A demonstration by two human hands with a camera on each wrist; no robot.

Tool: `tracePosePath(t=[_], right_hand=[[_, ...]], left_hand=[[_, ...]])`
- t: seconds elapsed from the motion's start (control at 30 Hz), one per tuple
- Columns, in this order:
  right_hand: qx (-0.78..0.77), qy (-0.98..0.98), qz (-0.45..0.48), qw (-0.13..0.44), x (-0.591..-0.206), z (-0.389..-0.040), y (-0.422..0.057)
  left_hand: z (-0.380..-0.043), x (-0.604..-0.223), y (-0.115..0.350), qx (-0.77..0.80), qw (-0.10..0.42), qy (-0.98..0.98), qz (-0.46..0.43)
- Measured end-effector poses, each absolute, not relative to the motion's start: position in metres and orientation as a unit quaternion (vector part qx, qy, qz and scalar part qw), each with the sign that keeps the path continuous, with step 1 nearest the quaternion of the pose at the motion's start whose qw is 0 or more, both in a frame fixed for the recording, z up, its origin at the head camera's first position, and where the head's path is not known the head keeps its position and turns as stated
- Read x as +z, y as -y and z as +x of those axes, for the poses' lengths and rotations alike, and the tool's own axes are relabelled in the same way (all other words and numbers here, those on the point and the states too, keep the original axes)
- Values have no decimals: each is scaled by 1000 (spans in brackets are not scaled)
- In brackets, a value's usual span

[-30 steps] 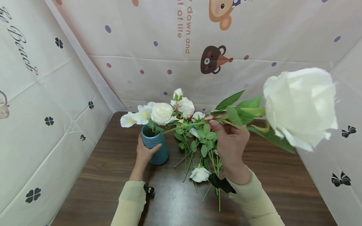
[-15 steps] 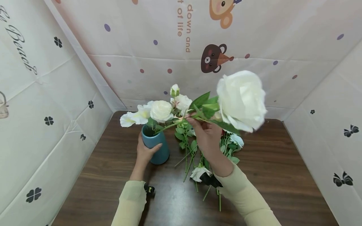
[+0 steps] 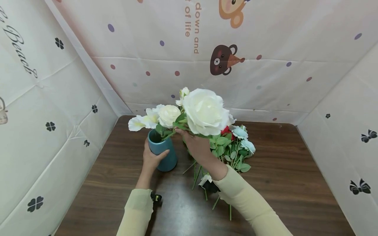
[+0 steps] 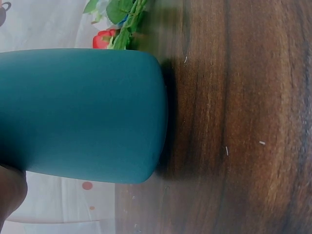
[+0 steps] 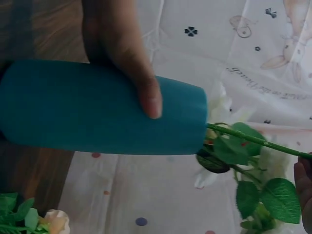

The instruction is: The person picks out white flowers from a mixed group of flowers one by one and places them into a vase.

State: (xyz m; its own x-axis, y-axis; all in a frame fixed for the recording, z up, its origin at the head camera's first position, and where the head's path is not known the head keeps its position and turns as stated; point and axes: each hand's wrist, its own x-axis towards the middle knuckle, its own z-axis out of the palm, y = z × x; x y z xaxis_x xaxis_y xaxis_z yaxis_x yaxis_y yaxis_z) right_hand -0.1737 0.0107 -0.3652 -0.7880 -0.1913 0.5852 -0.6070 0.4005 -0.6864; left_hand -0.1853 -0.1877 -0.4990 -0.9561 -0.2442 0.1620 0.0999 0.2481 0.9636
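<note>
A teal vase (image 3: 167, 157) stands on the table, and my left hand (image 3: 152, 157) grips it around its side, thumb across the front. White flowers (image 3: 169, 116) lean out of its mouth toward the left and back. My right hand (image 3: 198, 148) pinches the green stem of a large white rose (image 3: 206, 112) just above and right of the rim. In the right wrist view that stem (image 5: 263, 142) runs into the vase's mouth, and my left thumb (image 5: 150, 97) lies along the vase wall. The left wrist view shows the vase's base (image 4: 146, 117) on the wood.
Right of the vase lies a pile of flowers with pale blue blooms (image 3: 247, 146), a red bloom (image 3: 226, 130) and green leaves (image 3: 221, 141). A white flower (image 3: 206, 179) lies nearer, partly behind my right wrist. Printed cloth walls (image 3: 265, 82) enclose the wooden table (image 3: 280, 183).
My right hand has moved left toward the vase, carrying the large white rose, whose stem has slid into the mouth. The left hand has kept its grip on the vase.
</note>
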Motion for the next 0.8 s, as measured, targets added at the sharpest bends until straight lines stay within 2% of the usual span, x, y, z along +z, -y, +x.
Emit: tracePosePath(t=[0.07,0.1,0.43,0.63,0.8], right_hand=[[606,741,212,197,-367,-182,-3],[613,735,212,196,-369,-186,-1],[614,729,227,200,-389,-195,9],[665,689,239,162,-393,-198,12],[646,708,239,155,-395,-201,12]], left_hand=[[-185,-498,188,-611,143,777,44],[-185,-498,188,-611,143,777,43],[-186,-501,187,-611,139,778,51],[-186,-501,187,-611,137,778,53],[-186,-501,188,-614,137,776,54]])
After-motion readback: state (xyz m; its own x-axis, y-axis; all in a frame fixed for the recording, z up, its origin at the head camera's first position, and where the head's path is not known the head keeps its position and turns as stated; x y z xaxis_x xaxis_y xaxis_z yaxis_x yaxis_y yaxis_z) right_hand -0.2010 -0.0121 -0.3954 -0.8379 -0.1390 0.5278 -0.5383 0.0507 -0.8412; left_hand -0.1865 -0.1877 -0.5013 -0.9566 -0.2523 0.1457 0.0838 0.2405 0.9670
